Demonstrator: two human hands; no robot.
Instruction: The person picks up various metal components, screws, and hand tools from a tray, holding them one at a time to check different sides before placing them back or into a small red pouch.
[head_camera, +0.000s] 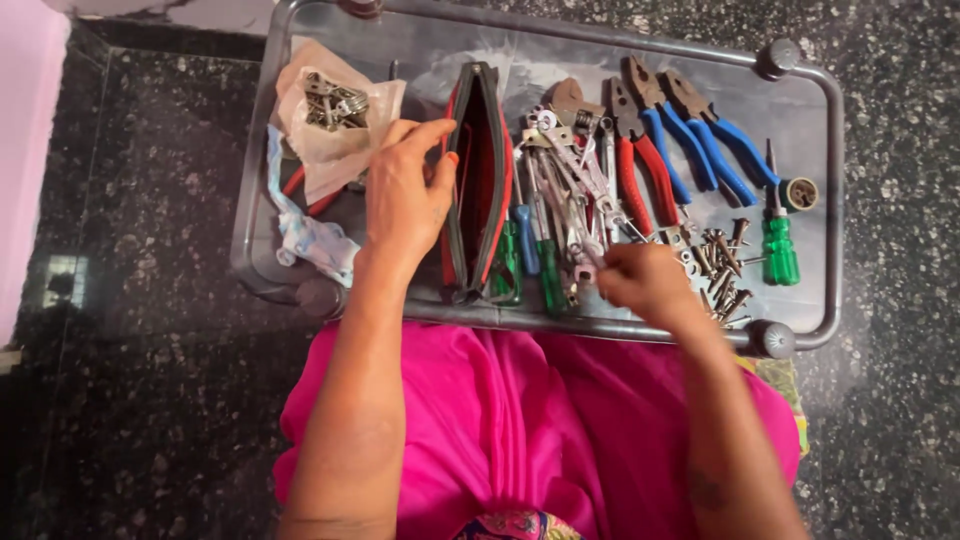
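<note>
Left hand (405, 195) gripped the open edge of a dark pouch (478, 185) with red lining; right hand (645, 283) pinched at a spanner pile (565, 190).

Both rested on a grey tray counter (800, 100). At the pouch's three o'clock lay the spanners, then red- and blue-handled pliers (665, 140), loose screws (722, 265) and a green screwdriver (779, 245). At its nine o'clock sat a paper (335, 150) holding metal bits.
</note>
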